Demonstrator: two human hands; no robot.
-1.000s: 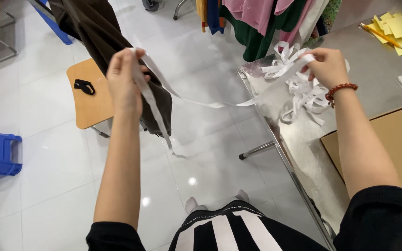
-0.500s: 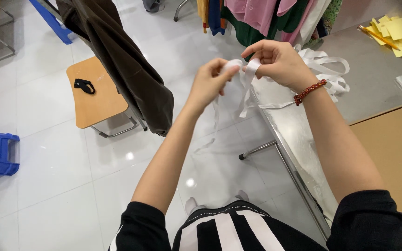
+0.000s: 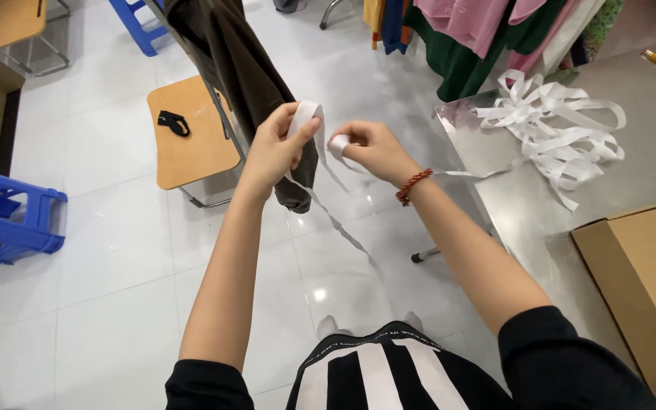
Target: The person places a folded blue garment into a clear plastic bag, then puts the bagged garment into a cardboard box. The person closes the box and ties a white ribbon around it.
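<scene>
I had one view only, a camera worn on the person's head, which looked steeply down and forward past both forearms, close on the left hand [image 3: 271, 148] and right hand [image 3: 370, 149], with floor below and a metal table [image 3: 525, 220] at right.

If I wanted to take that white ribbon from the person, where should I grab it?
Probably the loose tail of the ribbon, which hangs free below the left hand, coming from below or the side. It is flat and thin, so pinch across its faces. Higher up, both hands, the right hand too, already cover it.
</scene>
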